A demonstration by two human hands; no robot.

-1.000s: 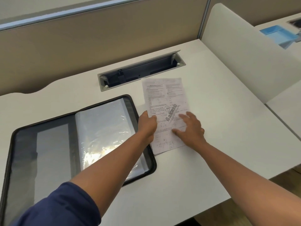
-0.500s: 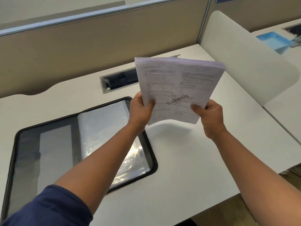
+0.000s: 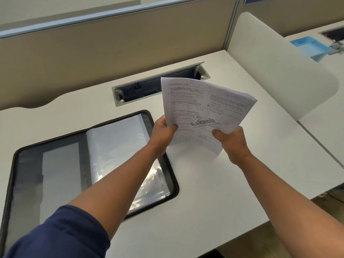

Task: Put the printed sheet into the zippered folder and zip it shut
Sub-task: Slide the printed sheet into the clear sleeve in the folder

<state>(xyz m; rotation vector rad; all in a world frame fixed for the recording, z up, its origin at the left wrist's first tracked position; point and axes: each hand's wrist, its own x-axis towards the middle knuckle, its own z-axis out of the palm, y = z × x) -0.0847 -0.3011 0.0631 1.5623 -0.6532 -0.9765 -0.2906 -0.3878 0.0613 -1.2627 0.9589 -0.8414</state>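
Two hands hold the sheet above the desk, right of centre: the left hand pinches its left edge, the right hand its lower right edge. Its long axis runs lower right to upper left, printed face toward the camera, top edge tilted away. At lower left the folder lies open and flat. A cable slot sits behind the sheet.

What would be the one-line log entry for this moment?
phase: sheet lifted | left hand: grips printed sheet | right hand: grips printed sheet | zippered folder: open on desk | sheet not yet inside
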